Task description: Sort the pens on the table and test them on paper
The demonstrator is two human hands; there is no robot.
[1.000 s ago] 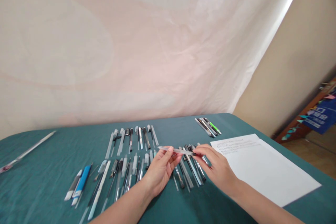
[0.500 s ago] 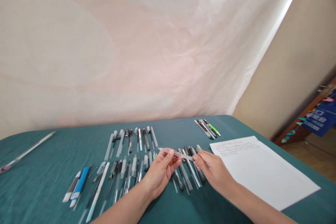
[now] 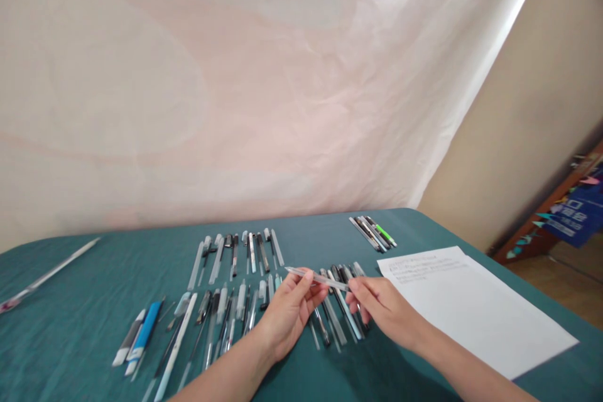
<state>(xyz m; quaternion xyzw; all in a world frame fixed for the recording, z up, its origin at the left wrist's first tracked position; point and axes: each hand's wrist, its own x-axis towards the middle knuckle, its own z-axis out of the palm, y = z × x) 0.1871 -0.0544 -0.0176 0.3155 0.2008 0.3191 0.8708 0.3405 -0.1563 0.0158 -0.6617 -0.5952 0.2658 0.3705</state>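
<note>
Between my two hands a translucent pen barrel (image 3: 325,279) is held nearly level, its pointed end toward the left. My left hand (image 3: 293,311) pinches it between thumb and fingers near the pointed end. The fingers of my right hand (image 3: 379,308) close on its other end. Below and behind the hands lies a group of pens and pen parts (image 3: 336,320), partly covered by them. More pen parts (image 3: 221,320) lie left of my left hand, and a further row of pen parts (image 3: 234,254) sits behind those.
White paper sheets (image 3: 485,320) with handwriting lie at the right. A small group of pens (image 3: 372,232), one with green, rests at the back right. Two erasers in sleeves, one blue (image 3: 145,336), lie at the left. A long thin clear packet (image 3: 51,273) lies far left.
Almost nothing differs. The fingers of my right hand have shifted slightly on the pen barrel's end; both hands still hold it in the same place.
</note>
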